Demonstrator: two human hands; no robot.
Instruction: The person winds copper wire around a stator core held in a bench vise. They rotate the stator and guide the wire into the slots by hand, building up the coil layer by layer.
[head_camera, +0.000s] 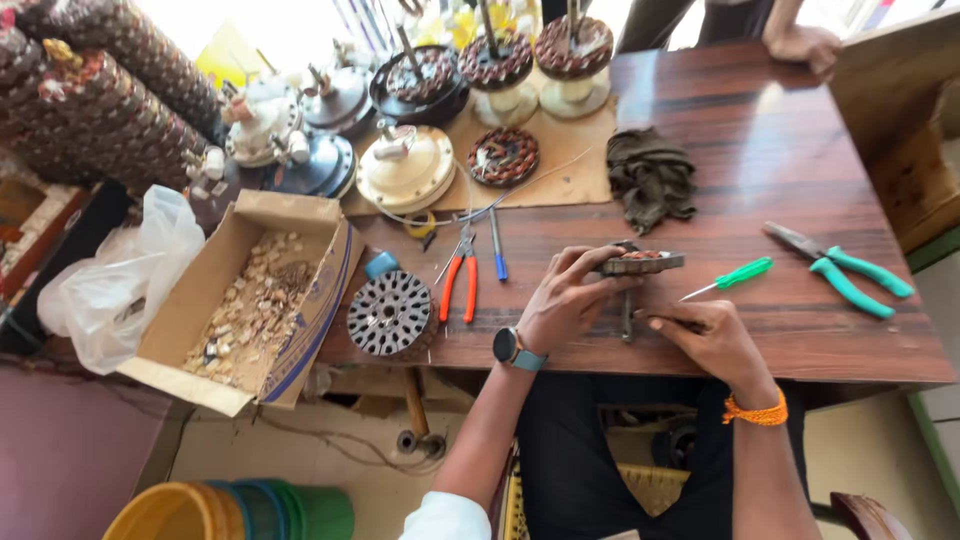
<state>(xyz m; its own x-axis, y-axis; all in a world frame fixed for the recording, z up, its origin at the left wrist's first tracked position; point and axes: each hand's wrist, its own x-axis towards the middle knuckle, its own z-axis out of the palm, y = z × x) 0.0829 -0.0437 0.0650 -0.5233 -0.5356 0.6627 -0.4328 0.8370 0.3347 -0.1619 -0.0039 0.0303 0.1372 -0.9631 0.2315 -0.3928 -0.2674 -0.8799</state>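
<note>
The left hand (565, 300) has its grip closed on a wound stator (640, 263), held on edge just above the counter (760, 150). The right hand (705, 335) pinches a green-handled screwdriver (728, 278) beside it; orange-handled pliers (458, 285) lie left.

A brown wooden table (760, 150) with dark stripes fills the middle. Bright light comes in from the top, by the far edge, and makes the wood shine. Under the table the floor (300, 450) is pale and a bit dirty. At the bottom left stand stacked plastic buckets (230, 512), yellow, blue and green. On the right is a wooden cabinet (910, 130). At the bottom right peeks the round edge of a dark wooden chair (865, 518).
</note>
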